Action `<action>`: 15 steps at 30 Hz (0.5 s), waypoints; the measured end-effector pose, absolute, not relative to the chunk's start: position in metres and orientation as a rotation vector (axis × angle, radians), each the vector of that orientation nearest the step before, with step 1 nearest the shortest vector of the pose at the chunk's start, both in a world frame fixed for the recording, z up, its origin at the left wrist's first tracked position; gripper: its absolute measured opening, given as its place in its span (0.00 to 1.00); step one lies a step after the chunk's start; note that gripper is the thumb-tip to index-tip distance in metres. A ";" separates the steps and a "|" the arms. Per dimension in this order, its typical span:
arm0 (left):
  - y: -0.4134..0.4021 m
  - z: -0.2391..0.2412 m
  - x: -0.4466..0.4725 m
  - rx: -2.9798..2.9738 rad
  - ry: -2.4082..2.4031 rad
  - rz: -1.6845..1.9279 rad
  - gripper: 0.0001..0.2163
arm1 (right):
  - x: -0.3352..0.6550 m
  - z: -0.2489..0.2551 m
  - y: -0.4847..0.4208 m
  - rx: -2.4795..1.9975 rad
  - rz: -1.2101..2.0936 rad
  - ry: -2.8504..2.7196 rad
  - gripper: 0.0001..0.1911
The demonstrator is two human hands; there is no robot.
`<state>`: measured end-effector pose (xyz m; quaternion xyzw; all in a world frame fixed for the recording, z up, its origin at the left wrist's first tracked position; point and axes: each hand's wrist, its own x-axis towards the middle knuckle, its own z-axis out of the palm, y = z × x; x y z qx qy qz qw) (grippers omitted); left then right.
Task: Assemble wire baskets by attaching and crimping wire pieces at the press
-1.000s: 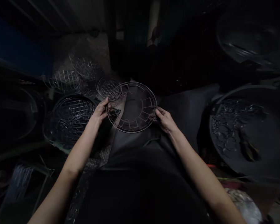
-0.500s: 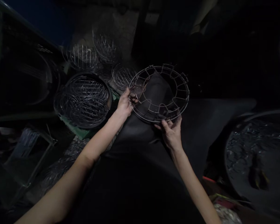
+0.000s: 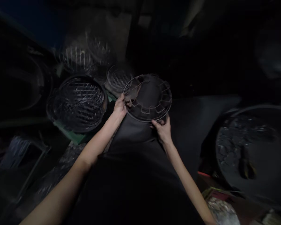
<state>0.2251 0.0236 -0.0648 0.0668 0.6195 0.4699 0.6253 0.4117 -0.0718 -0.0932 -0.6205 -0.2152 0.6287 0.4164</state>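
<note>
A round wire frame (image 3: 144, 120), made of two rings joined by bent wire loops, is held over a dark cloth-like surface. My left hand (image 3: 120, 107) is closed around its left rim. At the lower right rim is my right hand (image 3: 163, 129), fingers curled against the wire, with the thumb on the near side. Some fingertips of both hands are hidden or blurred by the low light.
At left, a dark round tub (image 3: 105, 107) holds tangled wire pieces, above a green crate (image 3: 72, 136). More round wire racks (image 3: 119, 78) lie behind. To the right, a large round tray (image 3: 271, 187) carries small dark pieces and pliers (image 3: 247, 165).
The wire frame and both my hands have shifted left in view, and the frame appears smaller and tilted differently. The surroundings have also slid left. Both hands stay on the rim.
</note>
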 end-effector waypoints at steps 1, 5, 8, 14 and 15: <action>0.024 -0.053 0.226 0.133 1.428 1.089 0.11 | 0.415 -0.086 -0.072 -1.507 1.582 -0.542 0.48; 0.035 -0.011 0.217 0.270 1.311 1.031 0.13 | 0.461 -0.047 -0.081 -1.357 1.640 -0.790 0.32; 0.060 -0.007 0.220 0.582 1.112 0.897 0.11 | 0.533 -0.023 -0.094 -1.685 1.318 -1.027 0.24; 0.093 -0.030 0.285 0.933 1.027 0.417 0.15 | 0.666 -0.026 -0.102 -2.330 0.523 -0.944 0.18; 0.095 -0.032 0.292 0.948 1.032 0.421 0.15 | 0.674 -0.030 -0.098 -2.322 0.530 -0.956 0.17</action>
